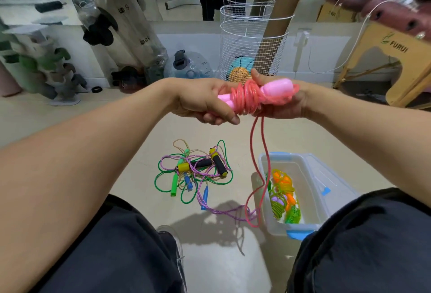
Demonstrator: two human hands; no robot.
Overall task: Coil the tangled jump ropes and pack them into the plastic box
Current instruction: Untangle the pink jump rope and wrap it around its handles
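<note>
Pink handles [276, 86] half-buried under coils [247, 97]

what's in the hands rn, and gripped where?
Both hold the pink jump rope: left hand grips the handle ends, right hand supports the opposite end. A loose loop of cord hangs toward the plastic box.

A tangled rope pile [194, 171] lies at centre frame, left of the box [310, 204]; a wire basket [253, 43] stands behind.

Between the hands [242, 101], glossy smooth pink plastic handles [277, 86] carry a shiny translucent rope [247, 97]. Below them, a clear glossy plastic box [310, 176] sits on the smooth matt floor [140, 129].
</note>
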